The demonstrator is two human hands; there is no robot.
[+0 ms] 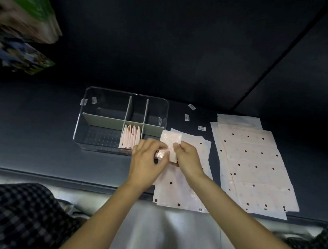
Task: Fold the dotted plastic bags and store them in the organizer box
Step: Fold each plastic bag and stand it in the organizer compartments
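Both hands work one pink dotted bag [171, 144] just in front of the clear organizer box [121, 109], over the dark table [31, 123]. Left hand [146, 162] has its fingers curled, pinching the rolled or bunched lower end of the bag between thumb and fingertips; exact fold shape there is too blurred to tell. Right hand [188, 157] also has curled fingers, thumb and forefinger pinching the bag's right edge about midway up. The bag's upper part stands up as a narrow folded strip beside the box's right front corner; whether it touches the box, cannot tell. Under the hands lies a small stack of flat dotted bags [181, 192], reaching to the near table edge. A bigger stack of flat bags [254, 166] lies to the right, apart from the first. Inside the box, grey dividers [102, 118] split it into compartments; folded bags [130, 137] stand upright in the front middle compartment. Three small white labels [187, 117] lie on the table between box and right stack. Checked sleeves or clothing [15, 211] at bottom left.
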